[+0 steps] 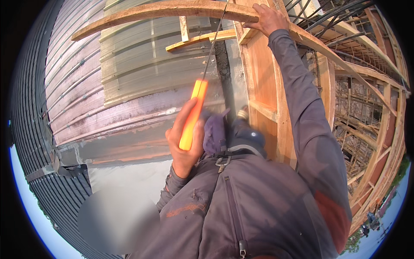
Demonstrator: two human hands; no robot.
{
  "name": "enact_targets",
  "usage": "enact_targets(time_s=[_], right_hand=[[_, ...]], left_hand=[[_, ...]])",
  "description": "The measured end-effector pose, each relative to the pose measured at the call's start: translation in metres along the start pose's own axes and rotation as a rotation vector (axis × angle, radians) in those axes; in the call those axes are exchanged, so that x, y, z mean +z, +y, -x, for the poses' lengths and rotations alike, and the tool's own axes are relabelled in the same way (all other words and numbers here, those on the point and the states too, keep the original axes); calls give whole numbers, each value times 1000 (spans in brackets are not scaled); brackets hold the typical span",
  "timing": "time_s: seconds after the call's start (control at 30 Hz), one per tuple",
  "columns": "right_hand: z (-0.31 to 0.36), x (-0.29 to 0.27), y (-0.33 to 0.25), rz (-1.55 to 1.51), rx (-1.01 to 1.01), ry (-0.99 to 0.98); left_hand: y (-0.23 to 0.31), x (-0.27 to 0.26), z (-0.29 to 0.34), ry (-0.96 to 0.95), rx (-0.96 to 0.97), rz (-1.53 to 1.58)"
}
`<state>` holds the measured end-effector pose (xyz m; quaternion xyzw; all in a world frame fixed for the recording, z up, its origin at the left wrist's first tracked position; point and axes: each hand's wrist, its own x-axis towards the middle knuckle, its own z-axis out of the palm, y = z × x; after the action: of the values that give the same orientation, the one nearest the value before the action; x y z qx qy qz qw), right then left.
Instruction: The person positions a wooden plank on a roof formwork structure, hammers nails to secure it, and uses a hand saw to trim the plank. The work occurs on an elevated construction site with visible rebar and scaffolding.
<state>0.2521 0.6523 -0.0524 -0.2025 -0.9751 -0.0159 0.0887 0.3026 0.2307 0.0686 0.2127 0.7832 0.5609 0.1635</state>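
My left hand (186, 140) is wrapped round the orange handle of a handsaw (194, 118). Its thin blade shows edge-on and runs up and away to a long timber batten (151, 12). Blade and batten cross near the top edge; whether the teeth touch the wood I cannot tell. To the right of that crossing, my right hand (271, 20) grips the same batten, its arm stretched far forward. The batten lies across the view and its left end sticks out over a corrugated roof.
A wooden formwork frame (261, 82) runs beside my legs. On the right are steel rebars (345, 17) and more timber framing. Ribbed roof sheets (133, 73) slope on the left, with a short wood piece (189, 42) above them. A purple pouch (214, 131) hangs at my waist.
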Motion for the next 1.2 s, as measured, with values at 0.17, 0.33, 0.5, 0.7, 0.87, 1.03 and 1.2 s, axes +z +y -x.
enact_targets(time_s=[0.17,0.33,0.5,0.7,0.87,1.03,1.2], right_hand=[[-2,5,-12,-183,64,-9],[-7,12,1,-53,-107,46],[-5,1,10,-33,8,4],[-13,-12,-16,-151,-6,-4],[-18,-1,9,-23,-28,-36],[-3,12,11,12,-42,69],[-17,-31,-30,-23,49,-78]], left_hand=[[-38,73,-151,51,120,66],[-31,73,-127,61,79,164],[-49,7,9,6,145,-67],[-53,100,-191,173,352,110],[-39,51,-67,66,242,4],[-31,16,-26,18,99,57],[-50,100,-195,169,286,68]])
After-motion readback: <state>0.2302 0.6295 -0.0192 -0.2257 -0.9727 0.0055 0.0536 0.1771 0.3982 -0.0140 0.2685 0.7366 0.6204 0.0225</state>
